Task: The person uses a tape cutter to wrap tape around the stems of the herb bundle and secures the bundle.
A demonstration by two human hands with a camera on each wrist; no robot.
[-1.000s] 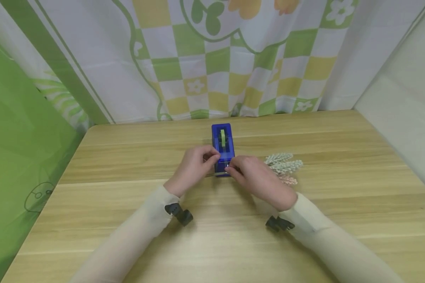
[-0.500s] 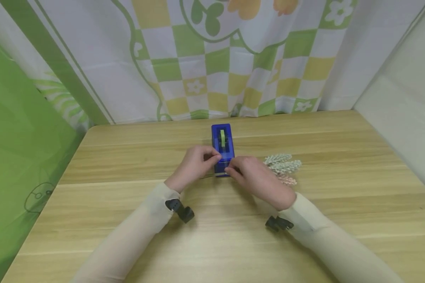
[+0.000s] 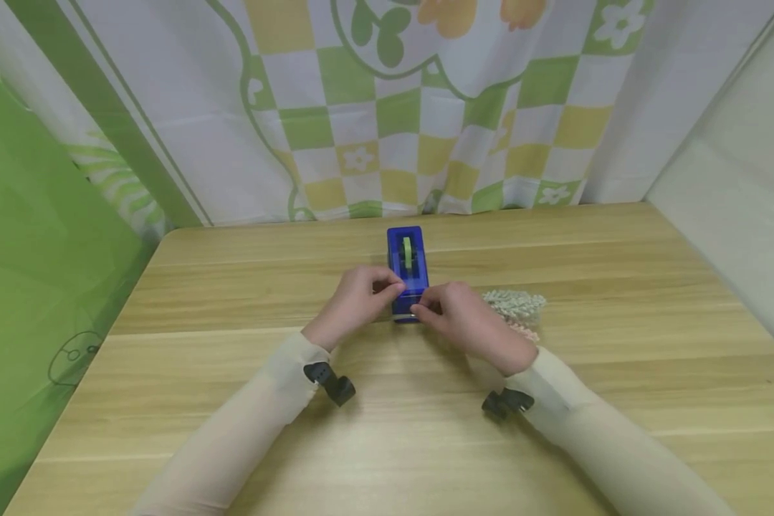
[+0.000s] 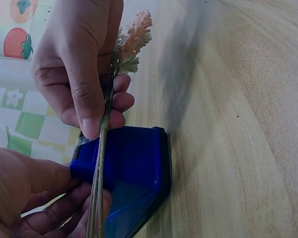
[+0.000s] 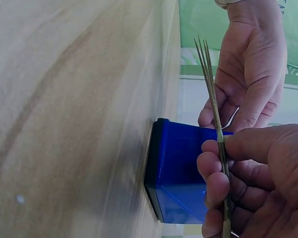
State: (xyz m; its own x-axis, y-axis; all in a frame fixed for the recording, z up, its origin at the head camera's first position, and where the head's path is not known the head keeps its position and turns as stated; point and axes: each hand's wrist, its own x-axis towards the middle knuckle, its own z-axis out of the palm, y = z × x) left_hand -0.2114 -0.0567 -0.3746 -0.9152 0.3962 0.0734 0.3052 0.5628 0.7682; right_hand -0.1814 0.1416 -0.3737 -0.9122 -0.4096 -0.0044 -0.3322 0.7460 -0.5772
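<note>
A blue tape dispenser with a green roll stands mid-table. My right hand pinches a bundle of thin dried flower stems between thumb and fingers, right in front of the dispenser's cutter end. The pale and pinkish flower heads stick out to the right behind that hand. My left hand is at the dispenser's front left corner with curled fingers. It seems to pinch a thin pale strip of tape there. The stem ends point toward it.
The wooden table has bare boards all around the dispenser. A checkered green, yellow and white curtain hangs along the far edge. A green sheet is on the left and a pale wall on the right.
My right hand has moved the stem bundle slightly left and toward the dispenser, so the flower heads lie closer in. The left hand stays at the cutter end.
</note>
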